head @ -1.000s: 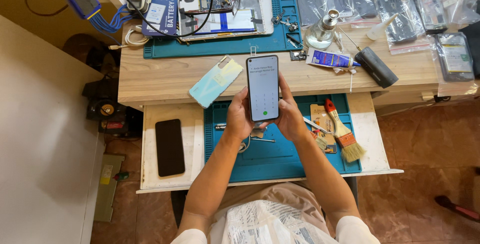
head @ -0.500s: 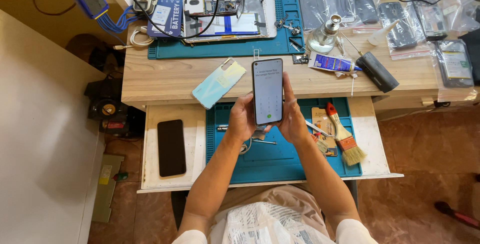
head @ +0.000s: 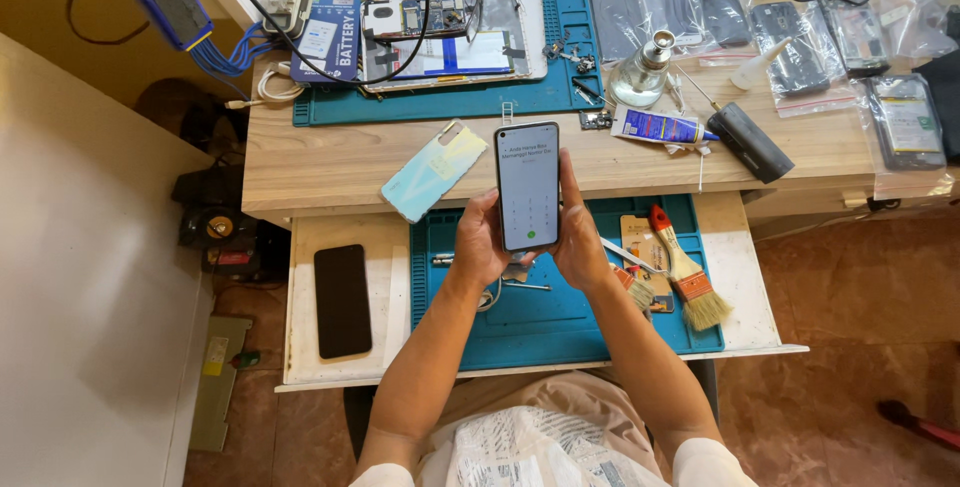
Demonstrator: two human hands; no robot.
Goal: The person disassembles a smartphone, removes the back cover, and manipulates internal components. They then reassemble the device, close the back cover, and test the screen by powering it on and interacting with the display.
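From the head view I see my left hand [head: 483, 243] and right hand [head: 580, 237] both closed around a smartphone [head: 527, 187], which stands upright at the centre of the frame with its lit screen facing the camera and showing a keypad. The left hand wraps its left edge and the right hand its right edge, with fingers behind the back. Compared with half a second ago the phone sits in nearly the same spot between the hands; the whole scene has only slid a little in the frame, so the grip looks unchanged. Below the hands lies a blue work mat [head: 520, 322] on a pull-out tray [head: 745, 287]. At the left of that tray a black phone [head: 342, 300] lies flat, well apart from the hands. Just left of the held phone, a pale mint back cover [head: 433, 171] rests at an angle on the bench [head: 300, 162]. To the right of the right hand two paint brushes [head: 686, 272] lie on the mat. In the upper middle an opened device [head: 455, 35] sits on a second blue mat [head: 570, 77], with a glass bottle [head: 645, 67] and a glue tube [head: 662, 127] to its right.
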